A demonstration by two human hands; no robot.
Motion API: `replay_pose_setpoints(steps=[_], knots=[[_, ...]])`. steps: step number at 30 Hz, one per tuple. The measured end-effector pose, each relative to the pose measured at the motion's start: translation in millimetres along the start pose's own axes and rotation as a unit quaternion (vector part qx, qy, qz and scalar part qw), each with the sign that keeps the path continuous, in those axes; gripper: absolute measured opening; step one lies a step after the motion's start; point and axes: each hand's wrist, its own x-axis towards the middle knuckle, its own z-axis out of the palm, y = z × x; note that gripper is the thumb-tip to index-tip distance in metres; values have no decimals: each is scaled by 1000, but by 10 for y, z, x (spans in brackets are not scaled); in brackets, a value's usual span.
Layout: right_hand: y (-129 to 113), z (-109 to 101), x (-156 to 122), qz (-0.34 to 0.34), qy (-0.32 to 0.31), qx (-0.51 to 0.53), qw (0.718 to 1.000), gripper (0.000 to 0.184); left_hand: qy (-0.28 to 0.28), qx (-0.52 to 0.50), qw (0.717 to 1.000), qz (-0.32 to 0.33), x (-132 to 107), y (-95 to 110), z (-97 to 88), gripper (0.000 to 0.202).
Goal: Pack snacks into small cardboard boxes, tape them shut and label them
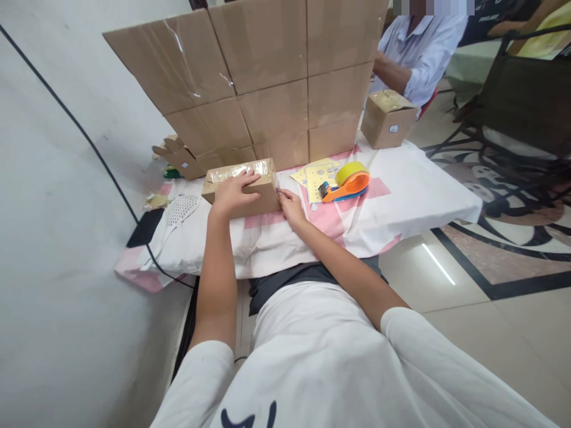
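A brown cardboard box (256, 207) with shiny clear tape along its top lies at the front of the table, long side toward me. My left hand (234, 193) rests on it, fingers spread over the top and front edge. At the box's right end is my right hand (291, 208), its fingers pinched together around something small with a bluish tip, too small to name. Just right of that hand lie yellow patterned cards (316, 181). An orange tape dispenser (345, 189) with a yellow roll sits partly over them.
Stacked cartons (273, 59) form a wall behind the box. A closed carton (388, 126) stands at the far right, near a seated person (428, 53). Left lie a small open box (184, 161), a white perforated piece (182, 209) and a dark flat object (146, 228). A black cable (80, 128) hangs left.
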Motion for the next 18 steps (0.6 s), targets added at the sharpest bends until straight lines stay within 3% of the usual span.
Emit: replay_pose_setpoints(steps=[6, 13, 18], knots=[[60, 13, 275, -13, 47, -18, 999, 17, -1, 7, 1000, 7, 3, -3, -4, 65], [153, 48, 190, -80, 87, -38, 992, 20, -6, 8, 1000, -7, 23, -1, 3, 66], [157, 75, 165, -63, 88, -34, 994, 21, -4, 16, 1000, -12, 19, 25, -5, 65]])
